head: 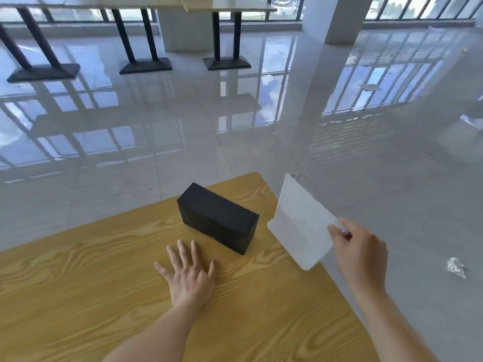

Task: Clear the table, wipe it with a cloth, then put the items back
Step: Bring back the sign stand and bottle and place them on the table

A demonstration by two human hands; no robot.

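Note:
A black rectangular box (218, 218) stands on the yellow wood-grain table (78, 296), near its far right corner. My left hand (188, 273) lies flat on the tabletop just in front of the box, fingers spread, holding nothing. My right hand (358, 252) is raised past the table's right edge and pinches the corner of a flat white cloth-like sheet (300, 226). The sheet hangs tilted in the air to the right of the box, apart from it.
The table's far edge and right edge border a glossy tiled floor. A crumpled scrap (456, 267) lies on the floor at the right. Other tables on black pedestal bases (226, 62) stand far back, beside a white pillar (337, 19).

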